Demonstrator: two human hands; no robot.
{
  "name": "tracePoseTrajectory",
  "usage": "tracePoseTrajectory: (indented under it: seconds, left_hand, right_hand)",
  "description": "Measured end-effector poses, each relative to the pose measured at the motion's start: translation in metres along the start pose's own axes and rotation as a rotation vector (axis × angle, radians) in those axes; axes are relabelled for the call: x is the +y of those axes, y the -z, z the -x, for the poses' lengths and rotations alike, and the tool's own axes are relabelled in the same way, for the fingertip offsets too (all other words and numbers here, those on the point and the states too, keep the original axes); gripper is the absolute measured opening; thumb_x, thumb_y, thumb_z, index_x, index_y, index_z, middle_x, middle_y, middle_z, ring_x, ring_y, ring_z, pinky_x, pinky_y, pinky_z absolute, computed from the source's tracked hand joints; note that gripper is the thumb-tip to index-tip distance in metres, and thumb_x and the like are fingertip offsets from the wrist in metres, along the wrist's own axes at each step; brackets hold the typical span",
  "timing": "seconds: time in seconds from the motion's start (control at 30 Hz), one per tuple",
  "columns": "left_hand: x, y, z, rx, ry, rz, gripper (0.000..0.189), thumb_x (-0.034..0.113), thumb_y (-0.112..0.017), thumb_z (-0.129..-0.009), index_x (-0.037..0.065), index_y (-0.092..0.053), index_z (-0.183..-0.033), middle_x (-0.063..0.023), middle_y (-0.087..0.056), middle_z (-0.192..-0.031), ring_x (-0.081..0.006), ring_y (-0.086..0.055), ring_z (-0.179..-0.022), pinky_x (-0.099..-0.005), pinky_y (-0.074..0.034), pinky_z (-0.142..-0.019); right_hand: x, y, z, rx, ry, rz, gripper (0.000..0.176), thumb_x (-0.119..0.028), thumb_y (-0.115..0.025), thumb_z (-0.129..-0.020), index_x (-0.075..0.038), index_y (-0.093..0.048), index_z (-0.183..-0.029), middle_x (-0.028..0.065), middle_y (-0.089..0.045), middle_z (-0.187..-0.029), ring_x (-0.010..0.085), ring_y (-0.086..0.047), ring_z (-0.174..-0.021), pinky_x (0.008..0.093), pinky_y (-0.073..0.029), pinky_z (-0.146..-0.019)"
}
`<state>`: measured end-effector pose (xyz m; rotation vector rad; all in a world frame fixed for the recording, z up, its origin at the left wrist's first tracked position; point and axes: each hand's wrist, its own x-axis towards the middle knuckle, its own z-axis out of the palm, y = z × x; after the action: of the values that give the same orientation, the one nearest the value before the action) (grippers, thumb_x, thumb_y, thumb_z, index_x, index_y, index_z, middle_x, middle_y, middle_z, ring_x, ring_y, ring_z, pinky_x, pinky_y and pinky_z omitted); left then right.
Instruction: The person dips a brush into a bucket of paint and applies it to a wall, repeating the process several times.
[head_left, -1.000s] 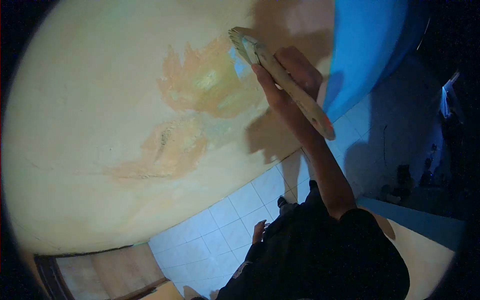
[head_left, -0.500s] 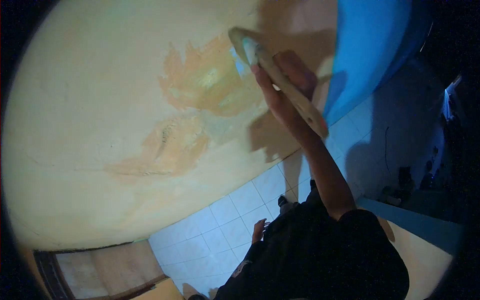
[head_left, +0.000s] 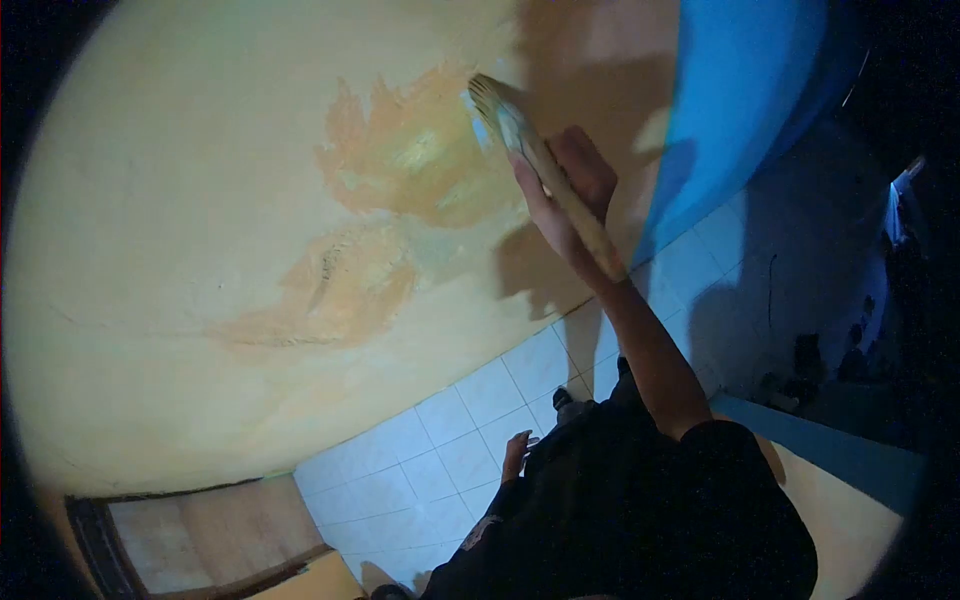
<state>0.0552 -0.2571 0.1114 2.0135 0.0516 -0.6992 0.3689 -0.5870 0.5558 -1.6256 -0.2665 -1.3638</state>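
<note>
My right hand [head_left: 565, 185] is closed around the wooden handle of a paintbrush [head_left: 590, 225]. The brush slants up to the left, and its splayed, pale bristles overlap the upper right edge of an orange-tan patch [head_left: 385, 170] on the cream wall [head_left: 180, 200]. A small pale blue-white spot [head_left: 475, 120] shows just beside the bristles. Below lies a second orange patch [head_left: 330, 290], with a rough, crumbly dark scar in it. My left hand [head_left: 516, 453] hangs low beside my black clothing, fingers slightly apart over the floor, holding nothing visible.
A bright blue painted section [head_left: 740, 110] borders the cream wall on the right. White tiles [head_left: 465, 450] cover the floor along the wall's foot. A brown wooden panel in a dark frame [head_left: 215, 540] is at the lower left. Dark, indistinct objects [head_left: 805, 365] lie at the right.
My right hand and the paintbrush have shifted slightly down, and the brush now looks sharper, with its bristles seen splayed. My left hand stays low at my side.
</note>
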Motion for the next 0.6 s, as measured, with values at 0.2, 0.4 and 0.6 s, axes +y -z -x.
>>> tracePoseTrajectory:
  seconds: [0.2, 0.4, 0.6]
  left_hand:
    - [0.03, 0.006, 0.002, 0.074, 0.107, 0.156, 0.033, 0.008, -0.053, -0.084, 0.002, -0.051, -0.116, -0.0107, -0.06, -0.1, -0.0217, -0.06, -0.096, -0.0354, -0.052, -0.075]
    - [0.002, 0.011, 0.001, -0.001, -0.189, -0.32, 0.033, 0.011, -0.054, -0.082, 0.0, -0.054, -0.113, -0.02, -0.058, -0.11, -0.033, -0.056, -0.101, -0.038, -0.047, -0.084]
    - [-0.002, 0.003, -0.005, 0.084, 0.077, 0.086, 0.034, 0.019, -0.053, -0.086, -0.001, -0.052, -0.114, -0.009, -0.062, -0.098, -0.0207, -0.062, -0.087, -0.0339, -0.051, -0.071]
  right_hand:
    - [-0.01, 0.007, 0.02, -0.016, -0.155, 0.032, 0.013, -0.001, -0.067, -0.069, -0.002, -0.054, -0.073, 0.0092, -0.047, -0.063, 0.0228, -0.049, -0.054, 0.0309, -0.04, -0.046]
    - [-0.043, 0.009, -0.03, 0.076, -0.11, -0.093, 0.012, -0.001, -0.067, -0.07, -0.001, -0.055, -0.072, 0.0094, -0.048, -0.063, 0.0227, -0.049, -0.055, 0.0312, -0.04, -0.047]
    - [-0.002, -0.003, 0.031, -0.009, -0.296, -0.071, 0.012, 0.002, -0.066, -0.069, -0.001, -0.055, -0.072, 0.0089, -0.052, -0.065, 0.0211, -0.051, -0.057, 0.0313, -0.041, -0.05]
